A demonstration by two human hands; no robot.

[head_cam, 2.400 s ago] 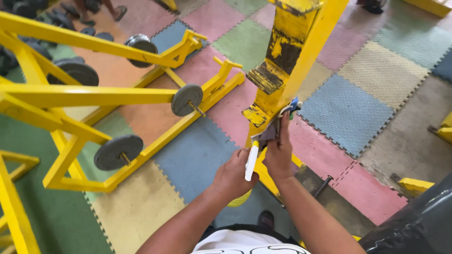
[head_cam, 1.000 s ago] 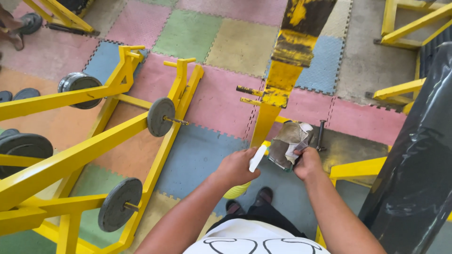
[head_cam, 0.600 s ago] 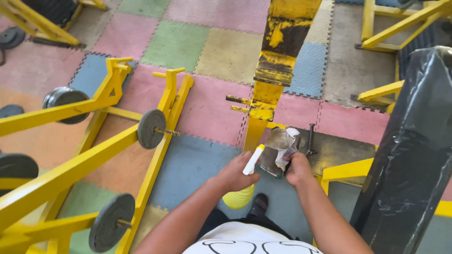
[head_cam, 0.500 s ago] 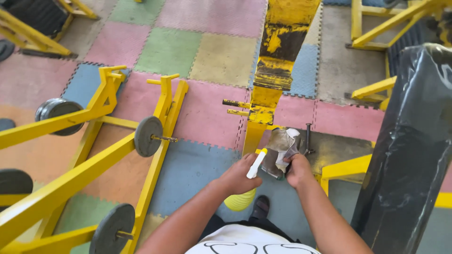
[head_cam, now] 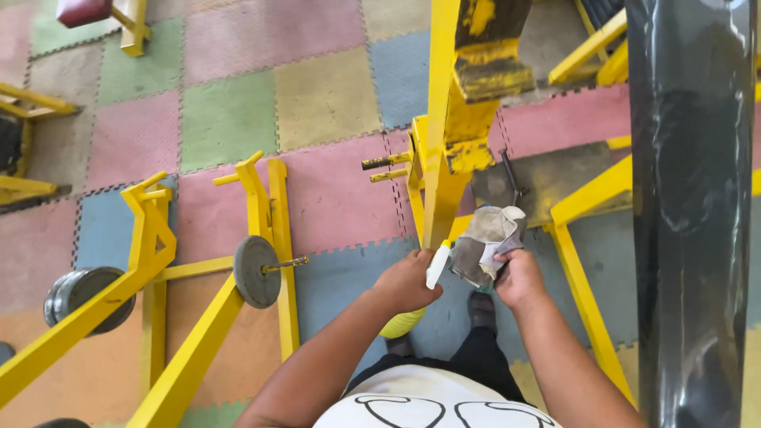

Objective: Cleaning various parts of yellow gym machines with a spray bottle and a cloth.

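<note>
While left hand (head_cam: 406, 281) grips spray bottle (head_cam: 435, 266), right hand's (head_cam: 517, 277) grip holds rag (head_cam: 485, 242).

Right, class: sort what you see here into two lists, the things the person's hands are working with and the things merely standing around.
In hand:
- left hand gripping a spray bottle
- right hand holding a grey cloth
- worn yellow upright right in front

Standing around:
- yellow racks
- weight plate
- foam floor mats
- black padded bench

White printed shirt (head_cam: 432, 404), black trousers (head_cam: 476, 361), dark shoes (head_cam: 480, 305), bare forearms.
</note>
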